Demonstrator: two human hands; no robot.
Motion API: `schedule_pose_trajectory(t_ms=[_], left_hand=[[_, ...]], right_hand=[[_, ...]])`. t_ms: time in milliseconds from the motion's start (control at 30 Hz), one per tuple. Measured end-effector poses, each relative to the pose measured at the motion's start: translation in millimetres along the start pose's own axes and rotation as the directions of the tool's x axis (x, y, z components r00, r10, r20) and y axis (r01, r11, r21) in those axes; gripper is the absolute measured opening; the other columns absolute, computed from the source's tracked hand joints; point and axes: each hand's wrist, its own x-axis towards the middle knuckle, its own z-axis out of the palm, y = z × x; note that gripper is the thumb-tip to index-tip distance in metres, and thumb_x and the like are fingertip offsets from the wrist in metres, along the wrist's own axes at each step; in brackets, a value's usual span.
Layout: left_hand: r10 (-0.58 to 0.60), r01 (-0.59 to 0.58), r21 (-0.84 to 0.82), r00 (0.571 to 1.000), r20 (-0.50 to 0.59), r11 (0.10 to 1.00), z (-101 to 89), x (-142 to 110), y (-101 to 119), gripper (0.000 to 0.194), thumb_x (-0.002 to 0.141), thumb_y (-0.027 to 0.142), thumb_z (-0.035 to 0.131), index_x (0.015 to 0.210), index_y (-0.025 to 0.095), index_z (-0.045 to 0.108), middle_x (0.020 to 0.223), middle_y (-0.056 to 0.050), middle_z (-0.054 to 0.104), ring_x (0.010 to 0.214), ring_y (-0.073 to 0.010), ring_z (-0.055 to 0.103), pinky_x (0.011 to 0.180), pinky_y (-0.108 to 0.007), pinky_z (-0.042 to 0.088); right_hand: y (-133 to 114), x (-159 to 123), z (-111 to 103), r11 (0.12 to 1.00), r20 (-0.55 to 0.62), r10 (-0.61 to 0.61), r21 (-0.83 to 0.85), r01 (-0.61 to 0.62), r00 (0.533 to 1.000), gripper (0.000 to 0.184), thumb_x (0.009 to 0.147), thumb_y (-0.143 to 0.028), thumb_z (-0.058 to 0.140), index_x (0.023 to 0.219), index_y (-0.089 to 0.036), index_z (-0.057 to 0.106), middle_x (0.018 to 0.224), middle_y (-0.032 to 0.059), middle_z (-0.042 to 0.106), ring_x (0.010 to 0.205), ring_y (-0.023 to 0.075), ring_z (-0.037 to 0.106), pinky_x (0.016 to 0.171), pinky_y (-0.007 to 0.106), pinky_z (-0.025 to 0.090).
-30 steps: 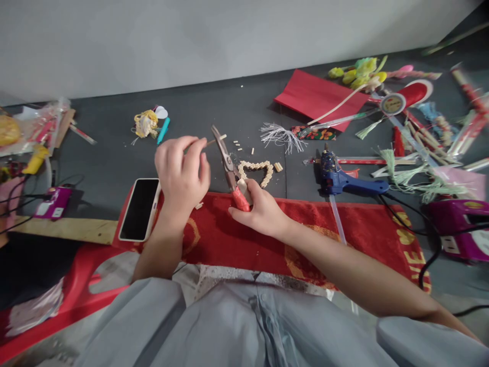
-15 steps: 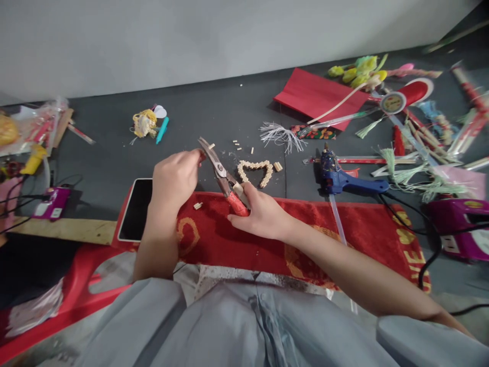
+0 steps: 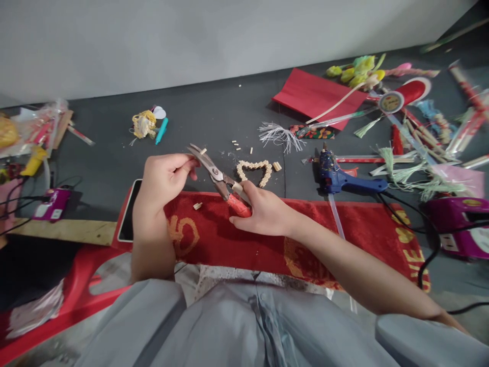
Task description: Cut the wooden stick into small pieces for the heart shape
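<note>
Towel (image 3: 223,247) in red lies nearest, and over its far edge the right hand (image 3: 263,208) is wrapped around the handles of pruning shears (image 3: 216,174), while the left hand (image 3: 165,176) pinches its fingertips beside the blades, seemingly on a thin stick (image 3: 204,151) whose pale end shows there. Snipping that stick short looks like the step in hand, and it calls for a steady pinch with fingertips clear of the blades. Beyond, a heart-shaped outline of pale pieces (image 3: 252,165) lies on the dark tabletop (image 3: 202,114).
</note>
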Motion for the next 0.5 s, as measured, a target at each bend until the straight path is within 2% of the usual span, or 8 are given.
schedule_pose_trajectory(t_ms=[133, 333, 500], left_hand=[[-0.122, 0.143, -0.163, 0.984, 0.131, 0.976, -4.7, 1.0, -2.8, 0.030, 0.088, 0.037, 0.057, 0.066, 0.020, 0.068, 0.053, 0.000, 0.062, 0.046, -0.0091, 0.049, 0.046, -0.023, 0.038], [-0.196, 0.331, -0.378, 0.915, 0.353, 0.864, -11.8, 2.9, -10.3, 0.033, 0.083, 0.042, 0.064, 0.061, 0.017, 0.063, 0.050, -0.001, 0.058, 0.038, -0.0051, 0.036, 0.039, -0.021, 0.028], [-0.193, 0.377, -0.440, 0.893, 0.407, 0.815, -8.7, 4.7, -12.3, 0.029, 0.082, 0.041, 0.066, 0.067, 0.017, 0.066, 0.052, 0.000, 0.060, 0.039, -0.0041, 0.036, 0.039, -0.020, 0.026]], right_hand=[[0.8, -0.2, 0.5, 1.000, 0.015, -0.022, -0.010, 0.023, 1.000, 0.042, 0.066, -0.042, 0.064, 0.088, -0.024, 0.033, 0.084, 0.0032, 0.059, 0.073, 0.0200, 0.058, 0.065, 0.030, 0.040], [-0.8, -3.1, 3.7, 1.000, 0.068, -0.022, -0.014, 0.023, 0.997, 0.042, 0.066, -0.044, 0.065, 0.086, -0.024, 0.032, 0.084, 0.0020, 0.059, 0.073, 0.0191, 0.058, 0.064, 0.029, 0.040], [-2.4, -3.7, 3.6, 1.000, 0.060, 0.009, -0.024, -0.007, 0.998, 0.040, 0.067, -0.041, 0.063, 0.082, -0.025, 0.030, 0.082, 0.0019, 0.060, 0.072, 0.0191, 0.059, 0.062, 0.028, 0.038]])
